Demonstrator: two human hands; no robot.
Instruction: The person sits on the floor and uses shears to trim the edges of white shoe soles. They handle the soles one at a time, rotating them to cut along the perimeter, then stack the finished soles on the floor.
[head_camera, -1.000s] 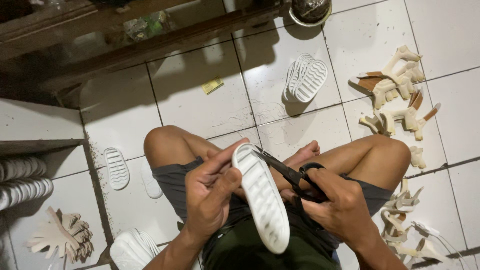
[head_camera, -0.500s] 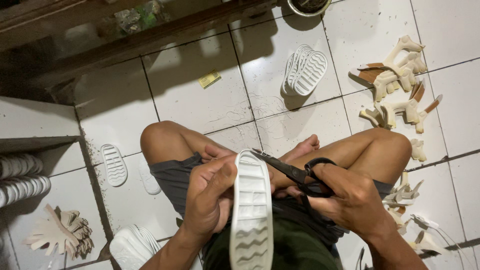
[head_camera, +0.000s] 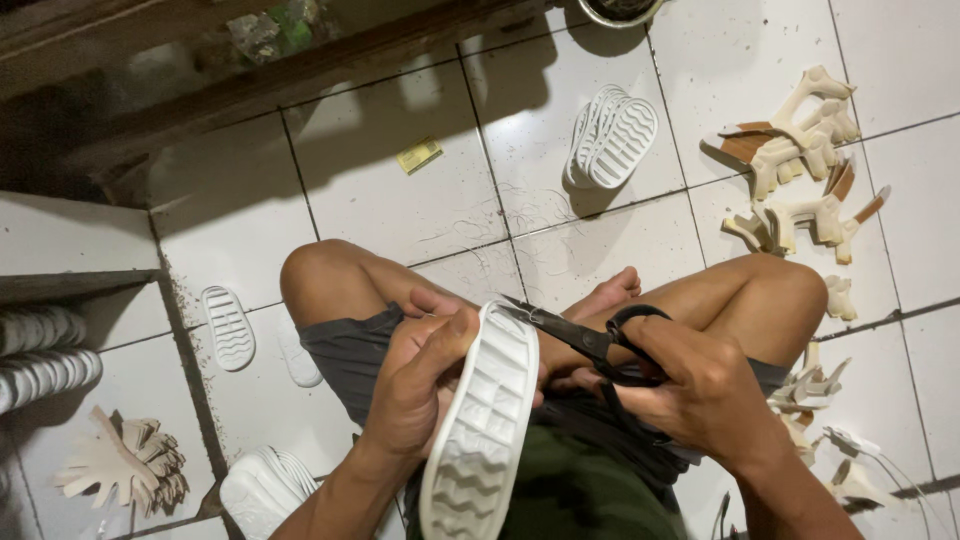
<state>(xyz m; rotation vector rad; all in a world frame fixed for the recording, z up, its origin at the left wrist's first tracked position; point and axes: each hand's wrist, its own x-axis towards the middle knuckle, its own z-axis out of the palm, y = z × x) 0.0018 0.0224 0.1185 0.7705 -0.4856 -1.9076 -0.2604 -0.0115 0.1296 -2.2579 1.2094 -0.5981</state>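
I find the white shoe sole (head_camera: 480, 430) held tread-up over the lap, toe end pointing away. The left hand (head_camera: 420, 385) is clamped around the sole's left edge, thumb pressed on its rim. The right hand (head_camera: 700, 390) is closed through the handles of black scissors (head_camera: 585, 338), whose blades meet the sole's toe edge. I judge trimming goes best with short snips, the wrist low, following the rim.

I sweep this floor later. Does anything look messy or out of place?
Yes: thin wiry trimmings are strewn over the white tiles ahead of the knees, and a small yellow scrap lies alone. The shoe soles sit stacked.
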